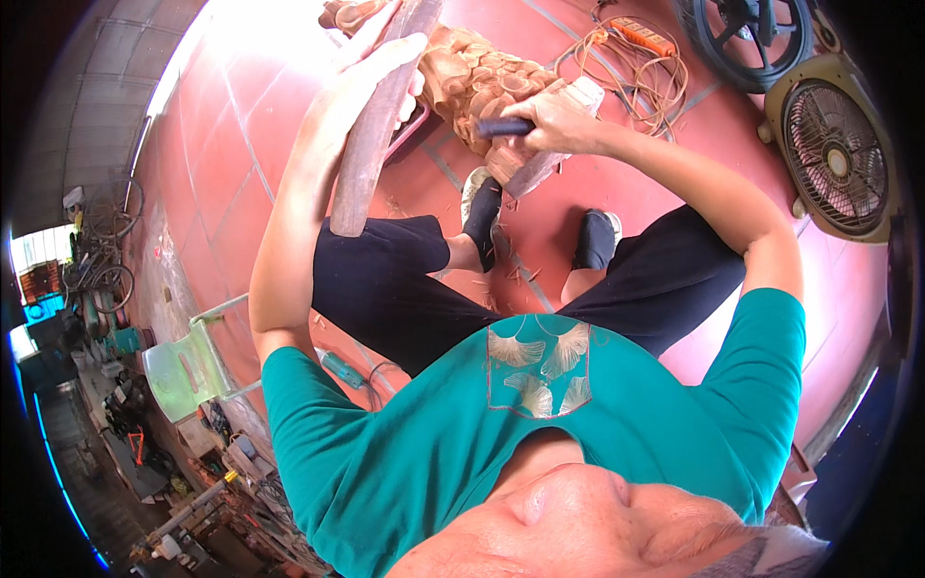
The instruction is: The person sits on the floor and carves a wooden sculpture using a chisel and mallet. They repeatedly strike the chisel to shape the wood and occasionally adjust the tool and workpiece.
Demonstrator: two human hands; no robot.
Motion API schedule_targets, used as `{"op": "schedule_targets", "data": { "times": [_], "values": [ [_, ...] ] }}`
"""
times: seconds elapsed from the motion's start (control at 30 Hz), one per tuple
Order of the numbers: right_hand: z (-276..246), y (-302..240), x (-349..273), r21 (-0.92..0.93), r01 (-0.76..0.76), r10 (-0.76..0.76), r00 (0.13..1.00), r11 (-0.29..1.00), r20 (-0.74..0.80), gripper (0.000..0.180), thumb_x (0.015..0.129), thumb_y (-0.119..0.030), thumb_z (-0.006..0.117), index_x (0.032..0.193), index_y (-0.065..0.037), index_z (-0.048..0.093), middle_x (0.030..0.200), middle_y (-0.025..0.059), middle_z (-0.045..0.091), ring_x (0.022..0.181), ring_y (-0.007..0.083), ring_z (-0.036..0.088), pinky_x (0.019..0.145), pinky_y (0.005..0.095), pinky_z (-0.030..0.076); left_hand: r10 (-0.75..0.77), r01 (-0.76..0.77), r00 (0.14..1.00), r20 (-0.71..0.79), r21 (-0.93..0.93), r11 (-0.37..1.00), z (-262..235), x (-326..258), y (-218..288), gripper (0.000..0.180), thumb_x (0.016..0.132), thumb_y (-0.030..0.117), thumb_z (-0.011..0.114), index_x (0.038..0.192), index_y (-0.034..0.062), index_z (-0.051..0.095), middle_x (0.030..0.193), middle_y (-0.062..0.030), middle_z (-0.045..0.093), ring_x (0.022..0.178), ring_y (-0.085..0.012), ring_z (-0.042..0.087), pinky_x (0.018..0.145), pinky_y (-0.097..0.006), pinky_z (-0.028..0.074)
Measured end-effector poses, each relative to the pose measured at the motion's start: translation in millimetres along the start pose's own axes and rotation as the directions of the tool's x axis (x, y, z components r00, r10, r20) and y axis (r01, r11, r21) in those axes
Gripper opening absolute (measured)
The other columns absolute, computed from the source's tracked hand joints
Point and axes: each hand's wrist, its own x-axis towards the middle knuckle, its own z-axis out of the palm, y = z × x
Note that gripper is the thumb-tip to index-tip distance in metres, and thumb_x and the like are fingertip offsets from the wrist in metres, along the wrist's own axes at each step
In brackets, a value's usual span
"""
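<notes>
My left hand (378, 60) is raised and wrapped around a long brown wooden mallet (369, 144) that hangs down from it. My right hand (557, 120) grips a chisel with a dark handle (504, 126), its tip set against a pale carved wooden sculpture (472, 72) standing on the red tiled floor. The mallet is held up and left of the chisel, apart from it. My feet in dark socks and sandals (482, 207) rest just below the carving, with wood chips scattered around them.
A beige box fan (836, 159) stands at the right, with a dark round fan (747, 34) above it. An orange power strip with coiled cable (641, 37) lies behind the carving. A light green chair (188, 371), a blue power tool (340, 369) and bicycles (106, 241) are at the left.
</notes>
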Motion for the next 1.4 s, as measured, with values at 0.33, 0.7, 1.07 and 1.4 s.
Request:
{"op": "schedule_targets", "data": {
  "times": [0.33, 0.7, 1.07, 1.4],
  "values": [
    [4.2, -21.3, -57.1, -0.351, 0.145, -0.094, 0.983, 0.925, 0.159, 0.031, 0.080, -0.009, 0.069, 0.110, -0.003, 0.062, 0.093, 0.0165, 0.065, 0.089, 0.0380, 0.067, 0.073, 0.0493, 0.053, 0.015, -0.015, 1.000, -0.023, 0.031, 0.999, -14.5, 2.1, -18.6, 0.064, 0.094, 0.034, 0.071, 0.150, 0.0161, 0.048, 0.080, -0.0037, 0.062, 0.062, -0.0098, 0.060, 0.053, -0.025, 0.049],
    [7.7, -17.8, -58.5, -0.516, 0.399, -0.407, 0.907, 0.758, 0.102, 0.029, 0.079, -0.003, 0.066, 0.108, 0.002, 0.065, 0.127, 0.0172, 0.064, 0.127, 0.0354, 0.055, 0.104, 0.0418, 0.048, 0.062, -0.062, 0.998, -0.010, 0.009, 0.998, -6.2, 2.4, -14.0, 0.057, 0.094, 0.031, 0.071, 0.146, 0.0144, 0.052, 0.077, -0.0040, 0.061, 0.058, -0.0106, 0.058, 0.050, -0.025, 0.048],
    [-10.7, -14.2, -54.0, -0.254, 0.163, -0.178, 0.983, 0.953, -0.035, 0.023, 0.077, -0.007, 0.073, 0.097, -0.006, 0.063, 0.089, 0.0116, 0.064, 0.085, 0.0342, 0.065, 0.074, 0.0462, 0.050, 0.064, -0.061, 0.998, -0.018, 0.115, 0.991, 2.2, -2.1, -2.3, 0.066, 0.098, 0.031, 0.064, 0.156, 0.0092, 0.040, 0.072, -0.0025, 0.057, 0.053, -0.0071, 0.051, 0.047, -0.022, 0.041],
    [-12.4, -4.7, -5.9, -0.335, 0.137, -0.086, 0.983, 0.932, 0.161, 0.025, 0.072, -0.020, 0.082, 0.092, -0.011, 0.069, 0.081, 0.0080, 0.066, 0.085, 0.0288, 0.066, 0.077, 0.0432, 0.048, 0.040, -0.041, 0.999, 0.018, 0.101, 0.994, -6.6, -0.5, -11.5, 0.067, 0.098, 0.029, 0.063, 0.157, 0.0091, 0.038, 0.072, -0.0028, 0.057, 0.053, -0.0068, 0.051, 0.047, -0.022, 0.042]
  ]
}}
